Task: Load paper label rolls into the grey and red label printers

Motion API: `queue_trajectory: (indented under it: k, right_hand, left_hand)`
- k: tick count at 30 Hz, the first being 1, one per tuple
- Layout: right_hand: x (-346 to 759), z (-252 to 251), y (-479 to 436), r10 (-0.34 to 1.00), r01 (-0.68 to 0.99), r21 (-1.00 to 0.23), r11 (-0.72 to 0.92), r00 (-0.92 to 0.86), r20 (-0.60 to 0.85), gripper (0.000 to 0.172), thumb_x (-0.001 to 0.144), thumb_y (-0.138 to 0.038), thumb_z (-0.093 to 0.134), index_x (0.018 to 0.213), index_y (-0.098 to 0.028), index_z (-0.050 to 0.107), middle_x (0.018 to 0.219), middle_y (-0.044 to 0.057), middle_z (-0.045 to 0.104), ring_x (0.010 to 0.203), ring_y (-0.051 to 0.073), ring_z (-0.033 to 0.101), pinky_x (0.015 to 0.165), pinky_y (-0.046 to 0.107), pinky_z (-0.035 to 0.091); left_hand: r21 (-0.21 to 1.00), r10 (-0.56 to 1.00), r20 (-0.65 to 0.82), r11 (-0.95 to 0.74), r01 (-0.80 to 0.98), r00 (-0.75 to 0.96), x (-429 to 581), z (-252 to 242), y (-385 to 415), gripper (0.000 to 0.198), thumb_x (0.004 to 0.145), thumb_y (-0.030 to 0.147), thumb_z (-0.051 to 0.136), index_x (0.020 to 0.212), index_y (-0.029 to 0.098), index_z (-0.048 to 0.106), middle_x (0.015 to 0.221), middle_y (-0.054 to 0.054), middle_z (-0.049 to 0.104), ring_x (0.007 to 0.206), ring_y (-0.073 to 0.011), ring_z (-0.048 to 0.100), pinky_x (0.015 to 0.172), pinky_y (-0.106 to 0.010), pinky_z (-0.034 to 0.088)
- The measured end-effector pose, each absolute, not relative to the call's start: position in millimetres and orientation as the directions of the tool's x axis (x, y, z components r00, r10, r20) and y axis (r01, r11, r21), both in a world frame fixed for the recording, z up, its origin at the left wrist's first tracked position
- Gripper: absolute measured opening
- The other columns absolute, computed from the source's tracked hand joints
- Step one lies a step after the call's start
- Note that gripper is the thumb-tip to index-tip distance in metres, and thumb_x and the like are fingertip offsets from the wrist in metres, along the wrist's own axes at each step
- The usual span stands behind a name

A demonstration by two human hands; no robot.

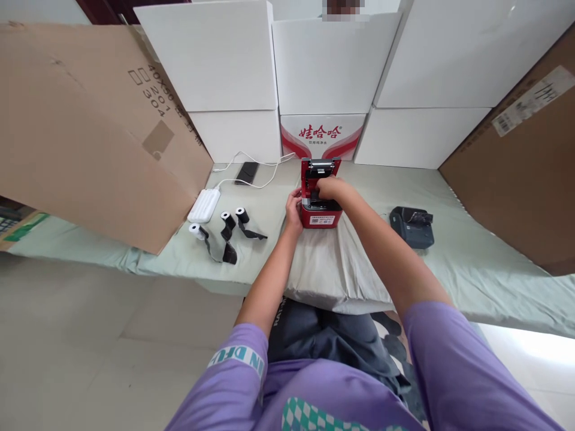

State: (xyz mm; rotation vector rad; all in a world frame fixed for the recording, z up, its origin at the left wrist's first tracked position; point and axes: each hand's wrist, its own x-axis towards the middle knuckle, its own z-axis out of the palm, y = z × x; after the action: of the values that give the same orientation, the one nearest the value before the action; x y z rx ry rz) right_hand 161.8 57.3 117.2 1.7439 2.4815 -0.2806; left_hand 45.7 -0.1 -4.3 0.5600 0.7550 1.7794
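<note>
Red printer (320, 218) sits w/ its lid (321, 166) up on the tabletop (476, 281), abt midway btwn front & back edges. My L hand (294, 211) rests against its left side, fingers loosely extended, not wrapped round; R hand (330, 188) is inside, fingertips hidden, so can't tell if they're pinching anything. Shell looks stiff, smooth, prob. fairly light; hinge may be fragile. Best hold: low on both sides, off the lid.

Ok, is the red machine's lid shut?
No, the red machine has its lid raised, with the right hand at its opening.
</note>
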Motion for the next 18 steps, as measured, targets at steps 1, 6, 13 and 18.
queue_trajectory:
  k: [1,6,13,18]
  right_hand:
    - [158,119,57,0.927,0.949,-0.048,0.312,-0.315,-0.204,0.03,0.078,-0.022,0.079,0.107,-0.018,0.085,0.118,0.021,0.078,0.121,0.041,0.068,0.101,0.049,0.056]
    - [162,128,60,0.905,0.939,0.021,0.344,-0.326,-0.274,0.034,0.081,-0.023,0.074,0.115,-0.018,0.08,0.11,0.017,0.077,0.113,0.039,0.069,0.096,0.049,0.057]
    - [180,151,30,0.852,0.833,-0.278,0.479,-0.517,-0.082,0.034,0.085,-0.029,0.071,0.116,-0.018,0.072,0.114,0.013,0.078,0.098,0.029,0.07,0.085,0.038,0.055]
    - [152,174,-12,0.745,0.45,-0.619,0.644,-0.55,0.376,0.033,0.087,-0.032,0.066,0.117,-0.021,0.071,0.116,0.007,0.073,0.104,0.026,0.067,0.092,0.039,0.056]
  left_hand:
    - [0.727,0.949,0.012,-0.225,-0.649,-0.315,46,-4,0,0.035,0.076,0.021,0.063,0.109,0.022,0.074,0.112,-0.003,0.078,0.114,-0.022,0.072,0.103,-0.034,0.053]
    - [0.72,0.952,-0.002,-0.21,-0.662,-0.305,48,-3,-2,0.031,0.08,0.017,0.062,0.108,0.021,0.075,0.109,-0.002,0.079,0.114,-0.0209,0.072,0.104,-0.033,0.053]
    - [0.69,0.959,-0.037,-0.178,-0.701,-0.28,49,2,-3,0.03,0.078,0.018,0.066,0.106,0.021,0.074,0.099,0.0,0.078,0.1,-0.0184,0.073,0.097,-0.031,0.054]
    - [0.666,0.96,-0.065,-0.161,-0.728,-0.271,51,-1,0,0.028,0.085,0.033,0.07,0.112,0.022,0.072,0.1,-0.001,0.078,0.11,-0.0227,0.074,0.103,-0.036,0.054]
